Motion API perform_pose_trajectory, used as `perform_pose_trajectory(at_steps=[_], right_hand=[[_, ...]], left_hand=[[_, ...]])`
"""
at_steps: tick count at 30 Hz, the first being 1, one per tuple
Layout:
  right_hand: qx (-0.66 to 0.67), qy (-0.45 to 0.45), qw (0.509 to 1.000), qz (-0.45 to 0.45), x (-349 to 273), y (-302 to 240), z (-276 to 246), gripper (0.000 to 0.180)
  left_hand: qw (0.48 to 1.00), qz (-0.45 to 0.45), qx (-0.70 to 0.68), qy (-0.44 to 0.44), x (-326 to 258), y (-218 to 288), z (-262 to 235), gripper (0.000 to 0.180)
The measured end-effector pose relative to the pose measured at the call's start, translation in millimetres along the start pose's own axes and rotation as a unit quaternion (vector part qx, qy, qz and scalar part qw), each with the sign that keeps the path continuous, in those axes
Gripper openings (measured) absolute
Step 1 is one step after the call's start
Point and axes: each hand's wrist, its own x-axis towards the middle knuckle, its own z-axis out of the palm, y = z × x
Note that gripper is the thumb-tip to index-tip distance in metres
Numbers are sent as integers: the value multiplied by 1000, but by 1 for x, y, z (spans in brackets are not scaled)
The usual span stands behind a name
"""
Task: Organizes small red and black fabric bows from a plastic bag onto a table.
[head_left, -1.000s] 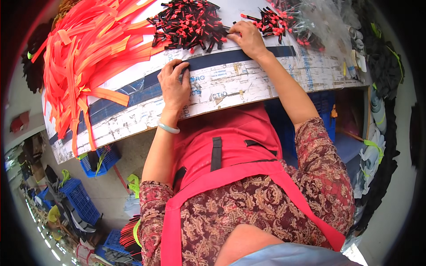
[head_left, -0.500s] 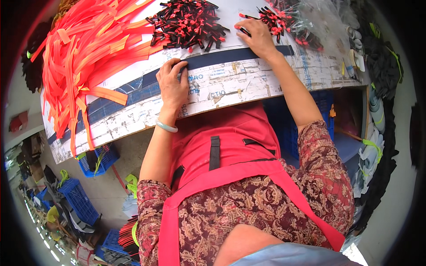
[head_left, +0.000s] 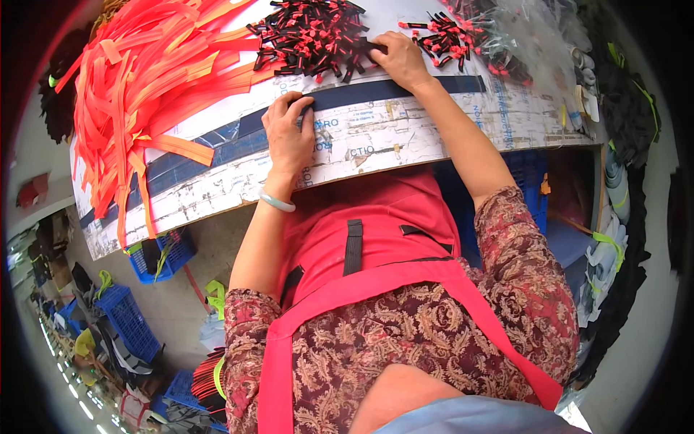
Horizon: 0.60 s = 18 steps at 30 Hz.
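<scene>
My right hand (head_left: 400, 64) is at the right edge of a large heap of small black-and-red pieces (head_left: 312, 36). Its thumb and fingers are pinched together on a small black piece (head_left: 373, 49); whether that piece is loose from the heap is hard to see. To the left, my left hand (head_left: 288, 137) lies over a long dark blue strip (head_left: 354, 92) along the near part of the table. Its fingers are curled, with the thumb close to the index finger, and what lies between them is hidden. A smaller group of similar black-and-red pieces (head_left: 450, 40) is right of my right hand.
Bright orange fabric strips (head_left: 137, 87) pile up on the left of the white table (head_left: 412, 134), some hanging over its edge. Clear plastic film (head_left: 531, 43) lies at the right. Blue crates (head_left: 129, 322) stand on the floor at the left, others beneath the table.
My right hand has moved left, from beside the smaller group to the edge of the large heap. My left hand has stayed on the strip.
</scene>
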Motion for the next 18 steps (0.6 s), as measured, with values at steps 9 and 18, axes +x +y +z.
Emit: perform_pose_trajectory(at_steps=[9,18], right_hand=[[49,-91,983,152,-25,25,-45,28],[27,-19,997,74,-17,26,-25,25]], left_hand=[[1000,-6,-1,4,-2,-3,-3,19],[1000,-7,4,-4,-2,-3,-2,20]])
